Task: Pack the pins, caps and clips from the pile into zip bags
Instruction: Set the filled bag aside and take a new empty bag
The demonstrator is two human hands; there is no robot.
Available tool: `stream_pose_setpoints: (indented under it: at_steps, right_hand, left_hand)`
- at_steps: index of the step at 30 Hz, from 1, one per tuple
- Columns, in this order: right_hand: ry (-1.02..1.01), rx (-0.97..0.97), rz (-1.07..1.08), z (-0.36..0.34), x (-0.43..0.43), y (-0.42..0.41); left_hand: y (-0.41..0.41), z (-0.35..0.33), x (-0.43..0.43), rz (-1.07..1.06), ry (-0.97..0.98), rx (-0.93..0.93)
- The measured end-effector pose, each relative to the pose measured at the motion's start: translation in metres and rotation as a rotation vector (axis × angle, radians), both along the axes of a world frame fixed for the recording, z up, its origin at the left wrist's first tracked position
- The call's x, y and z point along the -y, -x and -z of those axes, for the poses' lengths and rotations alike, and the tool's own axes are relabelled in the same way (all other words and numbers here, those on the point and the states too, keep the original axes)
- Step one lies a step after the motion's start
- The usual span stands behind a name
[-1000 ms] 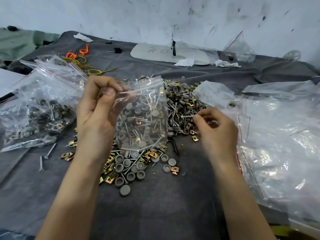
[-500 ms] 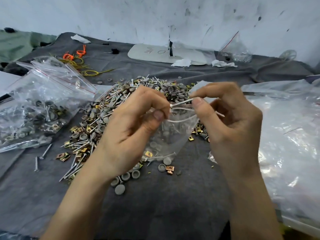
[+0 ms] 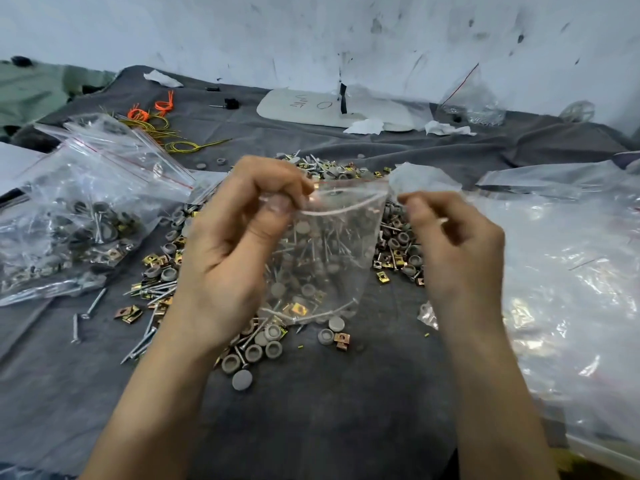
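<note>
The only writing I see is dark handwriting on the white board (image 3: 332, 107) lying at twelve o'clock from me: a round "O", and beside it a scrawl I cannot read.

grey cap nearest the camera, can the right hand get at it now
Probably yes: the grey cap lies uncovered on the cloth, clear of the left forearm, and the right hand, up beside the zip bag, would cross only bare cloth.
</note>
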State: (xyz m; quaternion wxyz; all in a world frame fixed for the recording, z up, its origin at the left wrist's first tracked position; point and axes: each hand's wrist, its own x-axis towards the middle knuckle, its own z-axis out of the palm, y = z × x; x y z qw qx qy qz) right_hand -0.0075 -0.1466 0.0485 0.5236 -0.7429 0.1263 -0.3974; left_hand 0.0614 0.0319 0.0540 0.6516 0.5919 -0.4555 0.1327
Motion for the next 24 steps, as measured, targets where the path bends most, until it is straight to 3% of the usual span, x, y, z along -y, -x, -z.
stream_pose_setpoints:
  at_steps: [4,10,16,20,24]
  right_hand:
    - [0.121,-0.393,-0.052,0.033,-0.004,-0.022]
    - [0.427,-0.646,0.027,0.050,-0.027,-0.046]
    - [0.671,-0.633,0.162,0.057,-0.043,-0.051]
    - [0.560,-0.661,0.158,0.058,-0.044,-0.051]
    - [0.291,-0.746,0.114,0.057,-0.041,-0.054]
  left_hand:
    - [-0.006,-0.001,-0.009,-0.017,0.096,-0.058]
    - [-0.010,-0.001,-0.015,-0.049,0.140,-0.122]
    - [-0.011,-0.001,-0.016,-0.058,0.139,-0.138]
    - [-0.011,0.000,-0.016,-0.061,0.147,-0.145]
    - [-0.010,0.001,-0.015,-0.061,0.141,-0.138]
